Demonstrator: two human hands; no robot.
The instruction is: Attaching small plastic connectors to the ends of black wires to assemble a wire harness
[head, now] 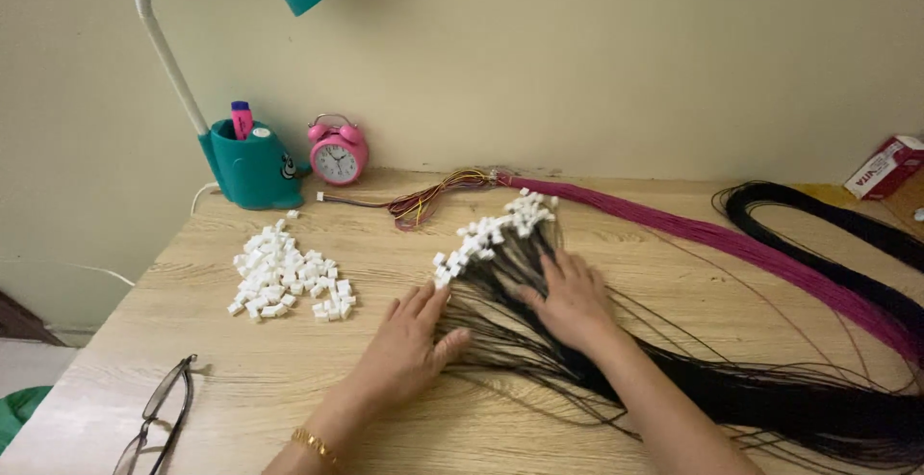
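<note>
A thick spread of thin black wires (731, 388) lies across the wooden table (241, 379), each wire ending in a small white plastic connector (491, 230). My right hand (568, 297) lies flat on the wires just below the connectors, fingers apart. My left hand (409, 345) rests open on the table at the left edge of the wire fan, fingertips touching the outer strands. It wears a gold bracelet (313, 444). Neither hand grips anything.
A pile of loose white connectors (287, 278) sits to the left. Behind are a teal desk lamp (252, 162), a pink alarm clock (337, 151), a magenta wire bundle (751, 244), more black wire (837, 215) and a red box (887, 167). Glasses (159, 417) lie front left.
</note>
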